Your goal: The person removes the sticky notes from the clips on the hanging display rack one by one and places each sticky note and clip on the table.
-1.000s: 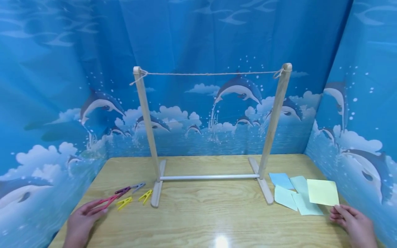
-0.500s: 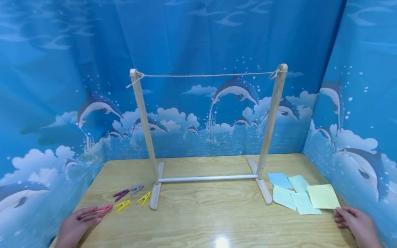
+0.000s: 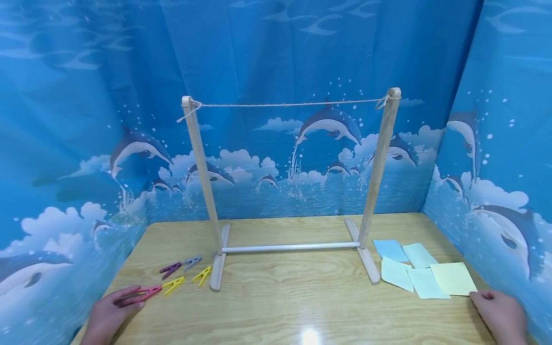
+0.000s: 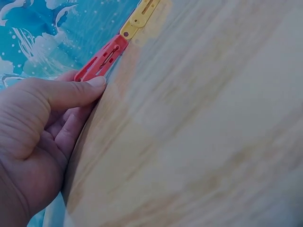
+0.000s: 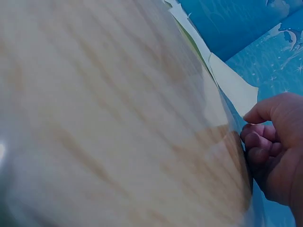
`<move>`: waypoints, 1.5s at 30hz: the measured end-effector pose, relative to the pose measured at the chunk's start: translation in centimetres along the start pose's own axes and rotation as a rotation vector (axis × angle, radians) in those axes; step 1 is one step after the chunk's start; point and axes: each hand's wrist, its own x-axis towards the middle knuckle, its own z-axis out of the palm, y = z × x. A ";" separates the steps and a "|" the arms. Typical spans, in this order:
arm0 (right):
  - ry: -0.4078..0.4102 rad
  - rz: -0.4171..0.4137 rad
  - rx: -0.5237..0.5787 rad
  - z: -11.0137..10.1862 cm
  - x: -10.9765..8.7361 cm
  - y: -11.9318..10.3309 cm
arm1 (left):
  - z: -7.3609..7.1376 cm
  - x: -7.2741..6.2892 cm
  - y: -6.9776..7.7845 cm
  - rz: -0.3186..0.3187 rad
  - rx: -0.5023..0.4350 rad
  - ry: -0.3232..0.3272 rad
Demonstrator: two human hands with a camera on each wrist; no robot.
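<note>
At the table's left side my left hand [image 3: 109,314] pinches a red clothespin [image 3: 150,292] between thumb and fingers. Its far end meets a yellow clothespin [image 4: 142,15] in the left wrist view. Just beyond lie a purple clothespin [image 3: 170,270], a grey one [image 3: 191,261] and a second yellow one [image 3: 202,275]. Over on the right, my right hand [image 3: 500,311] pinches the near corner of a pale yellow square of paper [image 3: 454,279]. That paper lies low beside a light green sheet [image 3: 427,282]. Curled fingers show under the thumb in the right wrist view.
Between the hands stands a wooden frame [image 3: 375,172] with a string [image 3: 284,104] tied across its top and a white bar [image 3: 291,247] low down. A blue paper [image 3: 391,250] and more green sheets lie right of it. Dolphin-print curtains [image 3: 276,57] surround the table.
My right hand has brought the yellow paper down to the table beside the other sheets. My left hand has drawn the red clothespin away from the purple one, then forward to the yellow one.
</note>
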 end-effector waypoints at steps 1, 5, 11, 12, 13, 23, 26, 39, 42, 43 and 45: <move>0.003 0.004 -0.005 0.0 -0.1 -0.1 | 0.1 0.0 0.1 -0.004 -0.001 0.002; -0.001 0.041 -0.006 0.3 0.0 0.1 | 0.1 0.0 0.1 -0.024 -0.030 0.001; -0.025 0.089 -0.013 0.9 0.4 0.2 | -0.1 -0.2 0.0 -0.045 -0.052 0.012; -0.027 0.090 -0.026 0.9 0.4 0.2 | -0.2 -0.2 0.0 -0.052 -0.058 0.017; -0.027 0.089 -0.036 1.0 0.5 0.2 | -0.2 -0.3 -0.1 -0.060 -0.069 0.018; -0.044 0.048 0.048 1.3 0.3 0.4 | -0.6 -1.3 -0.6 -0.160 -0.268 0.116; -0.040 0.041 0.104 1.3 0.3 0.4 | -0.6 -1.5 -0.6 -0.160 -0.275 0.136; -0.036 -0.040 0.188 -0.1 -1.5 -2.8 | 0.0 -3.0 1.3 -0.149 -0.283 0.101; -0.035 -0.106 0.206 -0.5 -2.1 -3.8 | 0.2 -3.5 1.8 -0.151 -0.300 0.097; -0.031 -0.142 0.211 -0.7 -2.3 -4.1 | 0.2 -3.7 1.9 -0.145 -0.315 0.091; -0.020 -0.222 0.219 -0.9 -2.7 -4.6 | 0.3 -4.0 2.2 -0.118 -0.330 0.075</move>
